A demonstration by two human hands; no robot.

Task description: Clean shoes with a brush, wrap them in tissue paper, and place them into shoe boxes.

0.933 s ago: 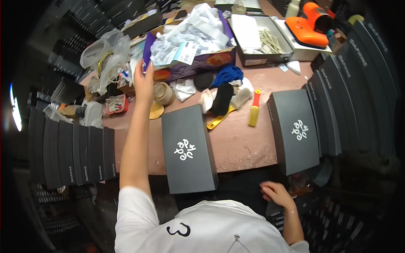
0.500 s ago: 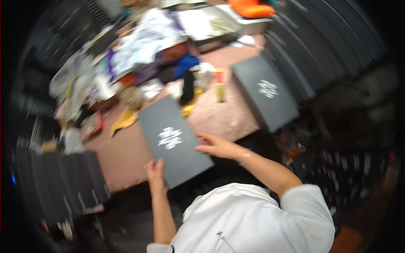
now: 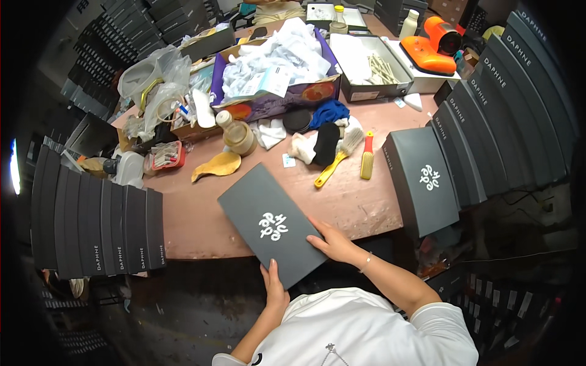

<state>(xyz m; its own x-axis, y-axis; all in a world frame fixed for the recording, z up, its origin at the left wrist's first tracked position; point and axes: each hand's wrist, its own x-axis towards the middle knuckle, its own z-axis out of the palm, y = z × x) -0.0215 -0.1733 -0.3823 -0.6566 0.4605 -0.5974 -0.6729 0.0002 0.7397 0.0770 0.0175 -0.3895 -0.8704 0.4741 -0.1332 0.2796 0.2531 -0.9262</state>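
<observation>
Now both hands are on the dark grey box [image 3: 271, 222], where a moment ago neither was: the left hand [image 3: 276, 293] was out at the near left corner of the purple carton [image 3: 274, 108], and the right hand [image 3: 332, 241] hung free, well to the near right of it. The box lies on the person's side of the carton, part on the table [image 3: 189, 213], its near end jutting past the edge. It has also swung from almost straight to a slant, far end leftward, and a small pale card [image 3: 289, 160] now shows between it and the carton. The left thumb presses at the lid's edge, the other fingers partly hidden; the right fingers hold the opposite long edge. That suggests the box is steered from both sides, its lid seemingly on. The jar [image 3: 240, 140], just in front of the carton's left end, the yellow brush [image 3: 329, 171], off its near right, and the second box [image 3: 427, 177], further right, look undisturbed.
</observation>
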